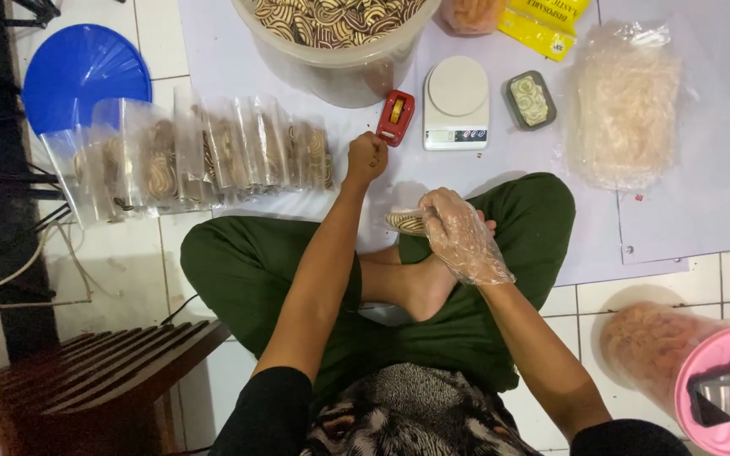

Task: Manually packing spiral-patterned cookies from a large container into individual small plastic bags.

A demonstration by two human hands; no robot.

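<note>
I sit cross-legged on the floor in green trousers. My left hand (366, 157) is closed in a fist, resting on the white sheet just beside a small red tape dispenser (395, 117). My right hand (461, 232), in a clear plastic glove, holds a clear bag of striped swirl cookies (405, 222) over my lap. A row of filled clear cookie bags (204, 156) lies to the left of my left hand. A large clear tub of swirl cookies (340, 42) stands straight ahead.
A white kitchen scale (456, 103) and a small tray of cookies (531, 99) lie beyond my knees. A big clear bag of pale crackers (625, 103) is at right, a blue lid (84, 74) at left, a pink-lidded jar (703, 371) near right, a wooden stool (86, 380) near left.
</note>
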